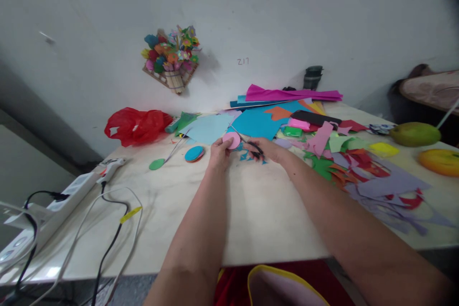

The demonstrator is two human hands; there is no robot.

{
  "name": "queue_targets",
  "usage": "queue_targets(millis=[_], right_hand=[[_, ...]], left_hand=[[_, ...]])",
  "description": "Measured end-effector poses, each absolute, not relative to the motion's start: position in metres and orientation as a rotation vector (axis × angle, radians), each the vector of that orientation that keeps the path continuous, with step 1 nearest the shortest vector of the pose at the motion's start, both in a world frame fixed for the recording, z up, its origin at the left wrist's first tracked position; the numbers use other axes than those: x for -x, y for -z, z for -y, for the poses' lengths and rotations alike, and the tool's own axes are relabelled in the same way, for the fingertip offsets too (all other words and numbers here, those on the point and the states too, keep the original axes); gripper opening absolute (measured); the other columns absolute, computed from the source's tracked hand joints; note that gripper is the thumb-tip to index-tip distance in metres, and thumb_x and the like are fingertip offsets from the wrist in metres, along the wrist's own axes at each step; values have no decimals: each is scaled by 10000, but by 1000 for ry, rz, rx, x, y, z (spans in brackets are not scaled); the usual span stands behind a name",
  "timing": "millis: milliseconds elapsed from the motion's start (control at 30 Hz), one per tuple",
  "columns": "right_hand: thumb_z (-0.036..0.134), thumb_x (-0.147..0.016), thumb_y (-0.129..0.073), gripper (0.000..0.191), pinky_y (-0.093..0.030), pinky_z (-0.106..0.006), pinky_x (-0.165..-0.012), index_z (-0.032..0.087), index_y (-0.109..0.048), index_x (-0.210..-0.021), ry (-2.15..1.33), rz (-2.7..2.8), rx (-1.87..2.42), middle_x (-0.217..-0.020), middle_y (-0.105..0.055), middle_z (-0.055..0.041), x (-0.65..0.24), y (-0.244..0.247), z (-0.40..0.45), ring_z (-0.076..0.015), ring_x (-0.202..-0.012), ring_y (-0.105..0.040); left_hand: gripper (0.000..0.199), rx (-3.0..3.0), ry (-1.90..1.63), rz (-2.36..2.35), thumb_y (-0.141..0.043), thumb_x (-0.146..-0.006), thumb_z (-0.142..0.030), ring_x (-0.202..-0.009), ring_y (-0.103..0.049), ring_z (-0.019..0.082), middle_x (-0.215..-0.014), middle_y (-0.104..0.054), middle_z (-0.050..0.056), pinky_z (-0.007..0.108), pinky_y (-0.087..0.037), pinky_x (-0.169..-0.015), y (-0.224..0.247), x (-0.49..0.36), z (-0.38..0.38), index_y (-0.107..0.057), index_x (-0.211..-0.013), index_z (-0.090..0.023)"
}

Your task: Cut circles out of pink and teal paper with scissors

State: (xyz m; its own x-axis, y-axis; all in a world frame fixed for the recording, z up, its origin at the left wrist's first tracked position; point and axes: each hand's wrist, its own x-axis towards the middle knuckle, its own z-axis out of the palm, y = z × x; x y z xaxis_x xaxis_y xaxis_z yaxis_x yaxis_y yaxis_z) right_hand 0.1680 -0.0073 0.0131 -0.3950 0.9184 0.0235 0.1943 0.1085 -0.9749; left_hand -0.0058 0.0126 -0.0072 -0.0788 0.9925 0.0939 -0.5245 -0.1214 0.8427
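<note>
Near the middle of the table, my left hand [219,154] is closed on a pink paper disc [232,140], thumb on top. My right hand [264,148] grips black-handled scissors [255,149]; their blades reach up and left, close beside the disc's right edge. Whether the blades touch the disc I cannot tell. Small blue paper scraps [244,157] lie on the table below the hands. Left of my left hand sits a small stack of discs [194,153], a blue one on top. Farther left lies a green disc [157,164] with a thin strip by it.
Blue paper sheets [260,122] lie behind the hands, with magenta rolls [294,94] beyond. Mixed paper offcuts [390,184] cover the right side, near a green fruit [415,134]. A red plastic bag [138,125] lies back left. A power strip [68,196] and cables run along the left edge.
</note>
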Motion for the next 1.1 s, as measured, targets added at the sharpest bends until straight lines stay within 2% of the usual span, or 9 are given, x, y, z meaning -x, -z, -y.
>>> queue_targets(millis=[333,600,767,933,1100], right_hand=[[349,-847,-636,259,-281,-178,-300,176,-538,-680,-1327,1692,1164,-494,-580,25,-166,-19,12,-65,-350,-463],[344,-822,-661,256,-236,-178,-301,172,-530,-686,-1340,1676,1155,-472,-544,37,-166,-17,10,-61,-343,-453],[324,-821,-668,226,-255,-183,-317,171,-547,-709,-1355,1632,1150,-446,-512,48,-164,-14,6,-58,-324,-426],[359,-851,-642,248,-236,-188,-301,172,-536,-728,-1358,1695,1154,-518,-578,19,-169,-17,9,-68,-358,-471],[420,-873,-610,297,-271,-205,-327,168,-544,-729,-1346,1809,1057,-573,-603,-3,-181,-18,10,-68,-384,-476]], left_hand=[[261,-815,-1551,-759,-817,-560,-147,-778,-686,196,-767,-706,66,328,-539,-776,9,6,-15,-656,-764,-122],[294,-778,-1584,-722,-848,-505,-160,-667,-668,159,-708,-699,46,282,-539,-699,8,5,-14,-644,-713,-120],[264,-761,-1594,-729,-839,-524,-140,-679,-670,157,-706,-698,46,281,-530,-720,8,5,-14,-659,-714,-112],[254,-827,-1527,-727,-822,-562,-144,-770,-694,207,-805,-722,111,326,-528,-775,9,9,-14,-692,-770,-79],[267,-896,-1438,-707,-841,-533,-162,-714,-680,179,-768,-726,100,276,-521,-718,9,12,-12,-698,-744,-85]])
